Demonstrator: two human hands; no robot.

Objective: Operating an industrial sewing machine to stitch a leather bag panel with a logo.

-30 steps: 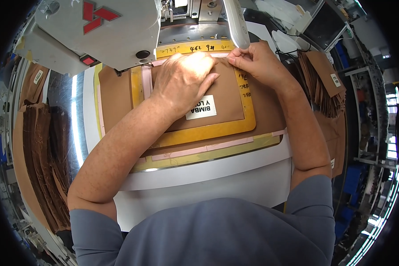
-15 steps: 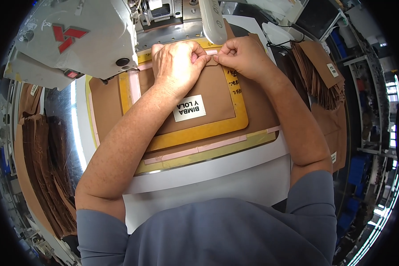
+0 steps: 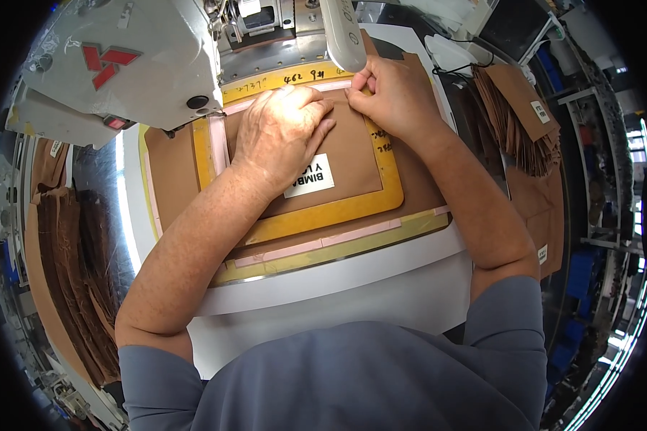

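Note:
A brown panel (image 3: 345, 151) lies inside a yellow frame (image 3: 323, 215), with a white printed label (image 3: 309, 174) on it. My left hand (image 3: 280, 133) rests on this panel, fingers bent but laid down, thumb apart, holding nothing visible. It partly covers the label. At the frame's far right corner is my right hand (image 3: 392, 100), its fingers curled in toward the thumb; whatever may be between them is too small to make out. Pink tape strips (image 3: 219, 140) run along the frame's inner left and far edges.
A large grey sewing machine head (image 3: 129, 65) stands at far left, and a pale rounded arm (image 3: 343, 36) hangs near my right hand. Brown pieces are stacked at left (image 3: 68, 273) and right (image 3: 514, 115). White sheeting (image 3: 338, 294) lies nearest me.
My left hand has slid nearer and a little left, away from the right hand, uncovering the frame's far edge. My right hand stays near the far right corner, its fingers more curled.

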